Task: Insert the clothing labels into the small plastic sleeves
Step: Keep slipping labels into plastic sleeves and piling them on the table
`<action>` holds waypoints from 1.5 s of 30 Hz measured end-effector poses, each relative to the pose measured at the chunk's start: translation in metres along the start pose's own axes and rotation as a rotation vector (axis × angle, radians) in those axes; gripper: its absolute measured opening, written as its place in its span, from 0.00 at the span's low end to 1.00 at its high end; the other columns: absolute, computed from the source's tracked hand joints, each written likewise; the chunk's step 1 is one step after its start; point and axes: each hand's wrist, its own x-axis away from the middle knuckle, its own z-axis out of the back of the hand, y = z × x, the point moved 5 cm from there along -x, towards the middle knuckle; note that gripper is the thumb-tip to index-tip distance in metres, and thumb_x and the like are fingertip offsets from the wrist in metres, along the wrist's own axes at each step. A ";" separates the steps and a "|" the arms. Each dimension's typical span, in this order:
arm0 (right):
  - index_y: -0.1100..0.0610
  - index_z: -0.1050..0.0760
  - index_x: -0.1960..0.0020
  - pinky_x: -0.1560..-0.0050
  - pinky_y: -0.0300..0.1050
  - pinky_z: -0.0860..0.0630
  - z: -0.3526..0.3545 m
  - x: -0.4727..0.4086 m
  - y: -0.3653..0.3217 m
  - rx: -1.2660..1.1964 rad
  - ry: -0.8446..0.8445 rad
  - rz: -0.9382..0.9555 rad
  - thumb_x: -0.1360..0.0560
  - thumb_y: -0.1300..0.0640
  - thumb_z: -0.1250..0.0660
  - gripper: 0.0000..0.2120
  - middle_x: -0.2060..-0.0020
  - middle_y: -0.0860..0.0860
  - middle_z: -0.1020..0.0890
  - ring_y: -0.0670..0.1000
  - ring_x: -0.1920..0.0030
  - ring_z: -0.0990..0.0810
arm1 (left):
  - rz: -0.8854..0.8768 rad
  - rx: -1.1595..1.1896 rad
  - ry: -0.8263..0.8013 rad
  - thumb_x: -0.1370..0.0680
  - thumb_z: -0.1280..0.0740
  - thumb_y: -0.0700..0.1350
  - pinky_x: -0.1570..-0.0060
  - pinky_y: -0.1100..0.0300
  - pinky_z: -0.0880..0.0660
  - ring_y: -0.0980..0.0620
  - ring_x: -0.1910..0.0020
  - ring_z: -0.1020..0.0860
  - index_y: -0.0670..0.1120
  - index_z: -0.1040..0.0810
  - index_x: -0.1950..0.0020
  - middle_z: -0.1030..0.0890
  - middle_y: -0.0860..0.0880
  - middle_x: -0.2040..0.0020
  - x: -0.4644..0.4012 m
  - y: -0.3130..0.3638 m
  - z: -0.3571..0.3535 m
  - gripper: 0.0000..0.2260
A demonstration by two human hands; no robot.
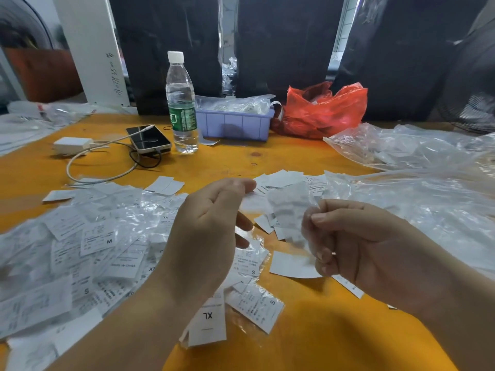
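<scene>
While the right hand (356, 236) pinches a blurred plastic sleeve (290, 210) between thumb and forefinger, raised above the table (308, 330), the left hand (211, 223) hangs just beside it with fingers loosely curled, and whether it grips anything cannot be told. Judged from this, the sleeve mouth should be held open and steady toward the left hand, and one label fed in square, not creased. Counted: one sleeve in hand, one bottle (180, 103), one phone (148, 139); loose labels (107, 253) beneath and left of the left hand are too many to count.
</scene>
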 end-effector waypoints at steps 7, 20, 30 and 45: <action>0.55 0.20 0.66 0.72 0.42 0.28 -0.001 -0.001 0.005 0.058 -0.021 -0.010 0.34 0.60 0.33 0.05 0.69 0.55 0.25 0.50 0.73 0.27 | -0.013 0.003 0.003 0.20 0.36 0.42 0.70 0.65 0.23 0.58 0.65 0.19 0.55 0.18 0.49 0.17 0.57 0.62 -0.002 -0.007 -0.001 0.09; 0.58 0.20 0.64 0.70 0.41 0.27 -0.008 -0.001 0.015 0.199 0.000 -0.041 0.33 0.59 0.33 0.04 0.69 0.55 0.24 0.50 0.70 0.27 | 0.044 0.074 -0.182 0.26 0.38 0.54 0.67 0.60 0.21 0.54 0.62 0.19 0.55 0.16 0.53 0.16 0.52 0.60 -0.001 -0.013 -0.013 0.12; 0.58 0.19 0.61 0.66 0.41 0.26 -0.011 -0.002 0.015 0.237 -0.013 -0.021 0.34 0.57 0.30 0.04 0.68 0.54 0.22 0.49 0.67 0.25 | -0.066 -0.080 -0.213 0.24 0.30 0.39 0.61 0.58 0.19 0.54 0.61 0.18 0.54 0.17 0.54 0.16 0.53 0.60 0.002 -0.010 -0.014 0.09; 0.60 0.19 0.61 0.68 0.37 0.27 -0.008 0.001 0.014 0.267 0.046 0.036 0.33 0.56 0.26 0.07 0.70 0.53 0.22 0.48 0.70 0.25 | -0.081 -0.023 -0.180 0.26 0.26 0.45 0.65 0.60 0.19 0.56 0.64 0.19 0.55 0.17 0.55 0.17 0.53 0.61 0.002 -0.006 -0.013 0.05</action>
